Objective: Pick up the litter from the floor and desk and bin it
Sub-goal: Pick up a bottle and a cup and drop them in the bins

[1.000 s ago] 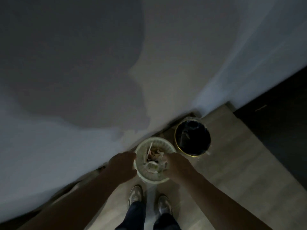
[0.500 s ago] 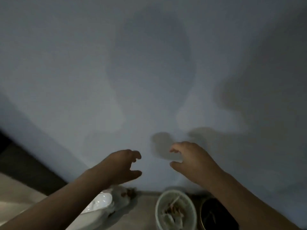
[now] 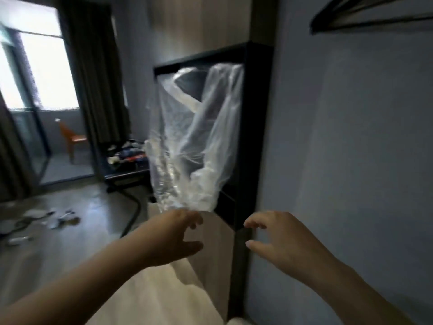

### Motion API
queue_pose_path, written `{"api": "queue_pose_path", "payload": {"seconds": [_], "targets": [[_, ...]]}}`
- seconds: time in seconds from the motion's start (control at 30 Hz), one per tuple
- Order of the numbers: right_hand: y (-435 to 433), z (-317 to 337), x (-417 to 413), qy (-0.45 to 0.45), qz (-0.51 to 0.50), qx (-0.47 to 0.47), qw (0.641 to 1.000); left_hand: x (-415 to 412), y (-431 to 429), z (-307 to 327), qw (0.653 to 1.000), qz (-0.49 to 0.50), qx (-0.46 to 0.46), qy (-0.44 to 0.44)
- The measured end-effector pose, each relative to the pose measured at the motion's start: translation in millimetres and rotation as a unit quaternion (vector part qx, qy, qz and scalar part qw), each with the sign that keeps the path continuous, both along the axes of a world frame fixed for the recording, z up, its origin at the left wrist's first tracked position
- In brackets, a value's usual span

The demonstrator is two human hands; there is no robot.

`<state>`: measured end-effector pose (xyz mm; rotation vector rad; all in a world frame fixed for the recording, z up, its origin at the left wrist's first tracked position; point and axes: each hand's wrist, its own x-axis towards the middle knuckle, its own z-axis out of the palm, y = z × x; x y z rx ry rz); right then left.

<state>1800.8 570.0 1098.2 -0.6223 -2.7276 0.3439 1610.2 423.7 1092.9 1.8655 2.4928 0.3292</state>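
Hands are both stretched out in front, low in the view. The right hand (image 3: 281, 240) is empty, with its fingers loosely curled and spread apart from the thumb, hanging in the air near the grey wall (image 3: 351, 160). The left hand (image 3: 175, 235) is curled about the same way, thumb sticking out underneath. Its knuckles sit right at the bottom edge of a clear plastic bag (image 3: 187, 141), and honestly I can't tell if the fingers are pinching the bag or just touching it. The bag stretches upward from there, crumpled and see-through, in front of a black frame (image 3: 255, 137) that stands against the wall. Under the forearms there's a pale surface (image 3: 152, 296), too blurry to say what it is.

Further back on the left, floor litter (image 3: 46, 219) is scattered over the dark wooden floor (image 3: 82, 242). It's pale scraps and wrappers, well apart from both hands. Past the bag, a low dark desk (image 3: 126, 172) has more clutter (image 3: 126, 153) piled on top. Beyond that are dark curtains (image 3: 93, 78) beside a bright glass door (image 3: 46, 66), with an orange chair (image 3: 72, 139) outside it.
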Motion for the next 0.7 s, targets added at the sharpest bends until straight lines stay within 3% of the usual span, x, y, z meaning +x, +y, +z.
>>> {"api": "queue_pose_path", "payload": {"seconds": [0.33, 0.7], "targets": [[-169, 24, -218, 0.010, 0.175, 0.003, 0.985, -137, -225, 2, 0.982, 0.182, 0.053, -0.003], [-249, -15, -386, -0.028, 0.302, 0.008, 0.953, -249, -341, -35, 0.946, 0.319, 0.054, -0.034]]}}
